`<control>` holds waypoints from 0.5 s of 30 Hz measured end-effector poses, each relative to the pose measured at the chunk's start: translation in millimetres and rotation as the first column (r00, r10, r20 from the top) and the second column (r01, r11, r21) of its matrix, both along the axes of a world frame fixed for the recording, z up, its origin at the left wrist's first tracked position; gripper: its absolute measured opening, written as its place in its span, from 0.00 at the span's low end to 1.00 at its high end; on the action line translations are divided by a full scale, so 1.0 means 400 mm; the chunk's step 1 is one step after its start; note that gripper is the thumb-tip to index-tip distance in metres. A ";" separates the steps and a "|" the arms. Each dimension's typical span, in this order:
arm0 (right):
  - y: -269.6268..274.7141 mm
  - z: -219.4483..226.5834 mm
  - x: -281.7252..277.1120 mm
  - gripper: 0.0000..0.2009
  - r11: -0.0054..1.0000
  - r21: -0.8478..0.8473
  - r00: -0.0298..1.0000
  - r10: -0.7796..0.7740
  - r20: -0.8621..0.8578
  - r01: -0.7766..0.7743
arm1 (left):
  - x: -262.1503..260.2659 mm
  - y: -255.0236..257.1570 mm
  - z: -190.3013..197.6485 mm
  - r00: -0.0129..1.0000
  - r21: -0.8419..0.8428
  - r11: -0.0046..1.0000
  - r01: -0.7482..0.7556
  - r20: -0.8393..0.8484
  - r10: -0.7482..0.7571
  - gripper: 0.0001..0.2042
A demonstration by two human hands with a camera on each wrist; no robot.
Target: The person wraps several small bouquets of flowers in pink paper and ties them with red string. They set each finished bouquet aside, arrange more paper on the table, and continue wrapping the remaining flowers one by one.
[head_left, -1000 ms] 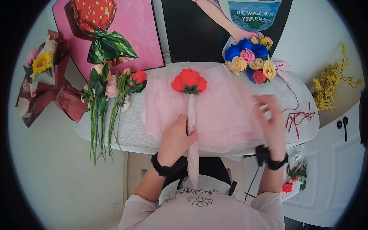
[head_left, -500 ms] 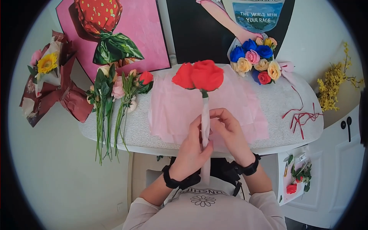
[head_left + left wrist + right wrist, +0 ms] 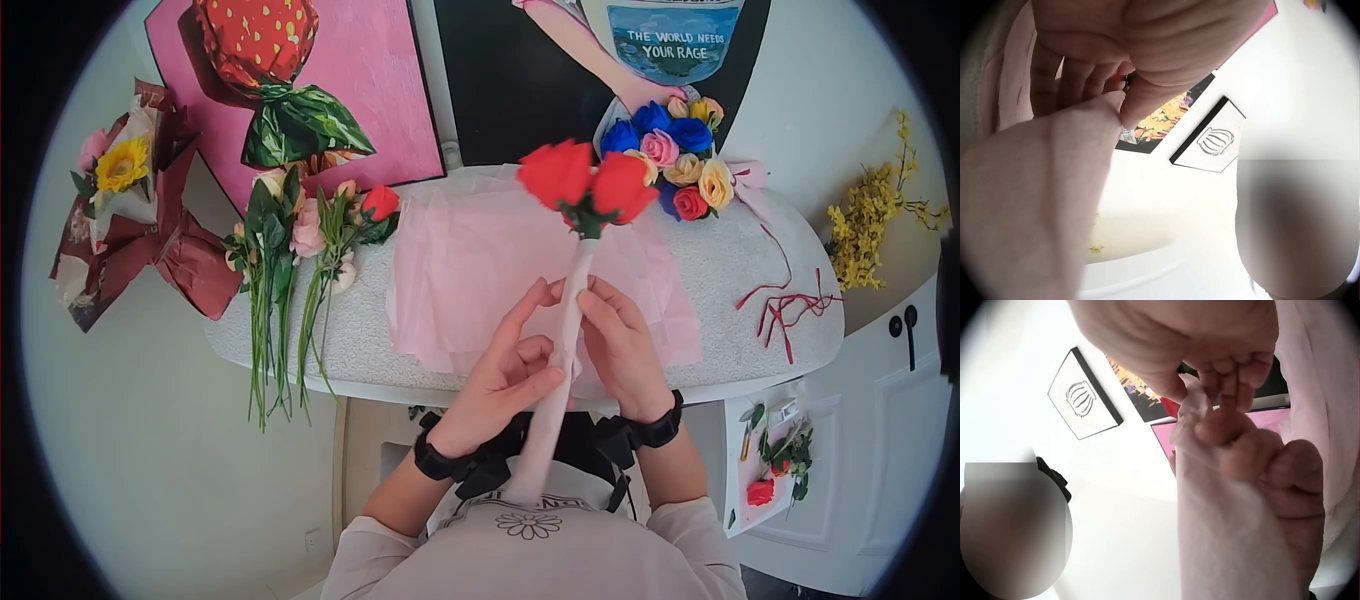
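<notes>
Red artificial roses (image 3: 622, 188), their stems rolled in a pale pink paper wrap (image 3: 546, 430), are held up in front of the chest, heads leaning away and to the right. My right hand (image 3: 628, 352) pinches the wrapped stem below the blooms. Lower down, my left hand (image 3: 495, 380) holds it between thumb and curled fingers. The right wrist view shows the crinkled wrap (image 3: 1229, 525) running between both hands, with the left fingers (image 3: 1244, 453) against it. In the left wrist view the wrap (image 3: 1035, 194) widens toward the camera.
Pink tissue sheets (image 3: 450, 290) lie on the white table (image 3: 350, 345) behind the hands. Loose flower stems (image 3: 265, 290) are to the left, beside a brown-wrapped bouquet (image 3: 180, 250). A multicoloured rose bunch (image 3: 685, 135) and red cords (image 3: 795, 310) sit to the right.
The right hand came in from the right onto the wrapped stem. The roses have risen off the tissue, turned, and tilted to the right; the left hand moved right with them.
</notes>
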State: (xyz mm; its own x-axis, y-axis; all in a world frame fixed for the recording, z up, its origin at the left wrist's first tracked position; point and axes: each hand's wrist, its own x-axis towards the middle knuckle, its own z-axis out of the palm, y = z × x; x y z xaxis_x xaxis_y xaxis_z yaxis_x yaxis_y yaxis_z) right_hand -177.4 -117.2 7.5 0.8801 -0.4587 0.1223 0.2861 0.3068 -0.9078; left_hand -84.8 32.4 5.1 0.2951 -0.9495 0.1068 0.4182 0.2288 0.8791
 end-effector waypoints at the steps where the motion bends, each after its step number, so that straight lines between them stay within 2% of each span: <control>1: -0.003 0.001 0.001 0.15 1.000 0.011 1.000 0.002 0.022 -0.002 | 0.003 0.001 0.006 0.999 -0.005 1.000 0.018 -0.042 -0.019 0.42; 4: -0.006 0.003 0.000 0.16 0.999 0.046 0.999 0.006 0.045 -0.008 | 0.002 -0.008 -0.016 0.998 -0.047 0.997 -0.058 0.008 0.058 0.38; 6: 0.002 0.008 -0.002 0.15 0.997 0.071 1.000 0.010 0.005 -0.010 | -0.007 -0.014 -0.032 0.966 -0.019 0.979 -0.203 0.160 0.203 0.35; 7: 0.011 0.009 -0.002 0.15 1.000 -0.009 1.000 -0.014 -0.022 0.014 | -0.012 -0.017 -0.038 0.933 -0.014 0.961 -0.276 0.236 0.271 0.34; 10: 0.036 -0.001 -0.006 0.15 0.966 -0.256 0.994 -0.066 -0.085 0.042 | -0.021 -0.021 -0.048 0.780 -0.039 0.878 -0.478 0.441 0.444 0.31; 12: 0.040 -0.022 -0.004 0.16 0.907 -0.421 0.991 -0.071 -0.112 0.017 | -0.028 -0.023 -0.059 0.718 -0.035 0.836 -0.548 0.493 0.491 0.30; 13: 0.047 -0.026 0.002 0.17 0.894 -0.445 0.989 -0.111 -0.095 0.057 | -0.030 -0.023 -0.061 0.684 -0.036 0.813 -0.582 0.518 0.513 0.30; 15: 0.050 -0.023 0.003 0.16 0.846 -0.528 0.985 -0.144 -0.099 0.071 | -0.029 -0.026 -0.055 0.476 -0.113 0.764 -0.636 0.722 0.503 0.29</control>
